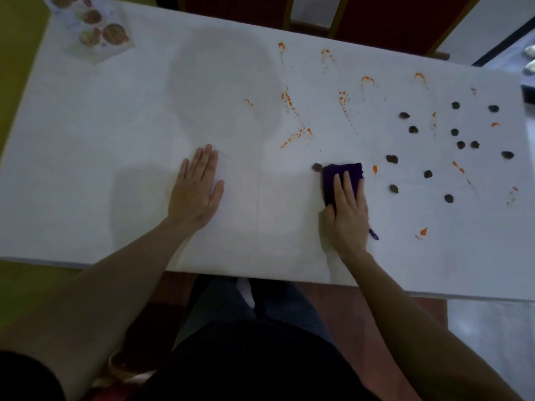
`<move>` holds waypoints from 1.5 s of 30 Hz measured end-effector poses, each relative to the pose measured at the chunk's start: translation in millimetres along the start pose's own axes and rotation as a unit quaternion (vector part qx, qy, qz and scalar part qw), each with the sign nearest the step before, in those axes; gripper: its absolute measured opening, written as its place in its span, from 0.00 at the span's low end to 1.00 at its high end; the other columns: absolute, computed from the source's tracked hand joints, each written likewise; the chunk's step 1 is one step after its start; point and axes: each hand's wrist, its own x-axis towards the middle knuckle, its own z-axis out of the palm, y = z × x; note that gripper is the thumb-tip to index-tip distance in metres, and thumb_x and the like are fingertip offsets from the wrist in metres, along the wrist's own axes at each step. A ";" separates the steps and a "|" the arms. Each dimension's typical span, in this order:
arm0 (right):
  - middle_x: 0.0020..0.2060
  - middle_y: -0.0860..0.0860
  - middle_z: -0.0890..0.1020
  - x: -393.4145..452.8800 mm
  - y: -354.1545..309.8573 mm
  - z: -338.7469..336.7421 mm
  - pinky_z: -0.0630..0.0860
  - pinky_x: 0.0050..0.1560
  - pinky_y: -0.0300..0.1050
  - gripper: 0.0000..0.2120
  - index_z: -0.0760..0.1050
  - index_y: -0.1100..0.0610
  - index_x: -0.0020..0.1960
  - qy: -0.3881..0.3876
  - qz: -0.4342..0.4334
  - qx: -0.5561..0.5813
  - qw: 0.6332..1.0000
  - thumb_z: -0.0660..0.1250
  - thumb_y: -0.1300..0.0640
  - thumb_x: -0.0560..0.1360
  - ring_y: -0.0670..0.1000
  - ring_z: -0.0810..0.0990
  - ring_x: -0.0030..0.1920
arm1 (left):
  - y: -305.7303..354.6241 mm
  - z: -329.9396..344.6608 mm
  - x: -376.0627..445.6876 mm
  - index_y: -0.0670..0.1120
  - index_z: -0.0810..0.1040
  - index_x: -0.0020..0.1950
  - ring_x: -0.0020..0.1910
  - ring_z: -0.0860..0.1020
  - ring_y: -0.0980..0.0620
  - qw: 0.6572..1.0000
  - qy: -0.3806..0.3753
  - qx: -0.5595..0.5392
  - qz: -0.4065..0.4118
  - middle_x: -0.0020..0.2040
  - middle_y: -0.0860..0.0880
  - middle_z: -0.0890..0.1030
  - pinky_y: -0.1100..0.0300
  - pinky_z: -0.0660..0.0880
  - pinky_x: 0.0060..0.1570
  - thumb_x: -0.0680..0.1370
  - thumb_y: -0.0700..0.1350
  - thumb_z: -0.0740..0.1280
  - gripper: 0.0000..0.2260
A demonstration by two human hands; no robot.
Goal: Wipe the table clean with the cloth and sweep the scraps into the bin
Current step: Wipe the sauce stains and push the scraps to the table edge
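My right hand [346, 211] presses flat on a dark purple cloth [341, 172] on the white table [115, 140]. One dark round scrap [317, 167] lies right at the cloth's left edge. Several more dark scraps [460, 144] are scattered over the right part of the table. Orange smears [295, 136] streak the middle and right of the tabletop. My left hand [197, 186] rests flat on the table, palm down with fingers apart, holding nothing. No bin is in view.
A printed card with food pictures [95, 24] lies at the far left corner. Red chairs [390, 21] stand behind the far edge. A dark object [528, 94] sits at the right edge. My legs are under the near table edge.
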 end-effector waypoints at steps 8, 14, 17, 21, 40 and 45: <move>0.79 0.50 0.56 31.6 -66.9 20.2 0.51 0.76 0.52 0.31 0.53 0.53 0.80 -0.011 -0.044 0.001 0.999 0.57 0.56 0.78 0.56 0.46 0.79 | -35.9 -18.4 63.7 0.41 0.51 0.81 0.80 0.50 0.46 0.999 0.015 0.031 -0.023 0.81 0.44 0.52 0.49 0.42 0.78 0.82 0.54 0.46 0.29; 0.78 0.48 0.57 5.2 -23.4 5.0 0.54 0.75 0.51 0.30 0.57 0.52 0.79 -0.023 -0.059 -0.011 0.998 0.56 0.54 0.77 0.54 0.47 0.79 | -48.5 -17.1 91.3 0.42 0.50 0.81 0.80 0.50 0.46 0.998 0.013 0.044 -0.053 0.82 0.44 0.52 0.46 0.45 0.78 0.82 0.54 0.47 0.29; 0.79 0.53 0.57 51.4 -14.6 -2.4 0.53 0.77 0.55 0.30 0.55 0.56 0.79 -0.006 -0.010 -0.011 1.000 0.53 0.54 0.77 0.57 0.48 0.79 | -47.6 -17.0 90.7 0.42 0.50 0.81 0.80 0.51 0.46 0.997 0.019 0.048 -0.055 0.81 0.44 0.52 0.45 0.46 0.78 0.83 0.53 0.50 0.29; 0.79 0.52 0.54 134.5 -39.6 -5.5 0.52 0.77 0.55 0.32 0.53 0.55 0.80 0.005 0.036 0.003 0.999 0.50 0.53 0.76 0.58 0.46 0.79 | -46.3 -18.6 90.4 0.42 0.51 0.81 0.80 0.51 0.46 0.997 0.020 0.048 -0.056 0.81 0.44 0.53 0.45 0.47 0.78 0.81 0.54 0.47 0.30; 0.79 0.53 0.58 177.8 -60.7 -6.3 0.54 0.76 0.56 0.31 0.56 0.54 0.79 -0.028 -0.085 -0.022 0.996 0.50 0.50 0.76 0.59 0.49 0.79 | -47.6 -18.1 90.5 0.42 0.52 0.81 0.80 0.52 0.46 0.997 0.029 0.051 -0.052 0.81 0.44 0.54 0.46 0.48 0.78 0.82 0.54 0.49 0.29; 0.78 0.53 0.59 211.5 -131.5 13.4 0.54 0.76 0.55 0.31 0.57 0.54 0.79 -0.031 -0.092 -0.005 0.995 0.51 0.51 0.76 0.60 0.49 0.79 | -49.3 -17.1 90.4 0.42 0.52 0.81 0.80 0.53 0.46 0.997 0.026 0.048 -0.049 0.81 0.45 0.54 0.45 0.49 0.78 0.81 0.53 0.50 0.29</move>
